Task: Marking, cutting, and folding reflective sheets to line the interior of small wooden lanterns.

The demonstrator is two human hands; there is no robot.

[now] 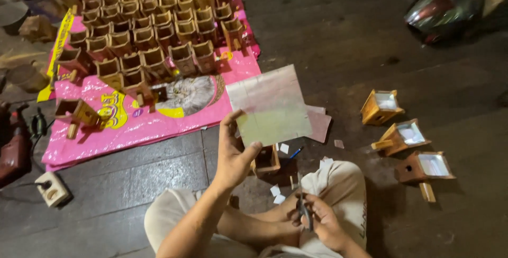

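**A ruled sheet held up over a floor of small wooden boxes**

Much of the scene is dim. The scissors (pixel 304 209) in the right hand (pixel 321 222) are dark and thin against the lap, so their blades can barely be made out; that grip is closed around them. A small wooden box (pixel 266 161) sits partly hidden behind the left hand (pixel 233 152) and the sheet. The drill-like tool (pixel 14 147) at the left edge is cut off, and the dark rounded helmet (pixel 443 9) at top right is blurred.

The left hand pinches the lower left corner of a pale sheet (pixel 271 104), thumb in front and fingers behind, holding it raised above the floor in front of the person's crossed legs. The sheet is roughly square, glossy, whitish with pink and green tints, and carries faint ruled lines.

Rows of open wooden boxes (pixel 148 20) stand on a pink plastic mat (pixel 159 120). Three boxes with white lining (pixel 405 139) lie on the dark floor (pixel 338 46) to the right. White offcuts (pixel 276 193) lie near the knees.
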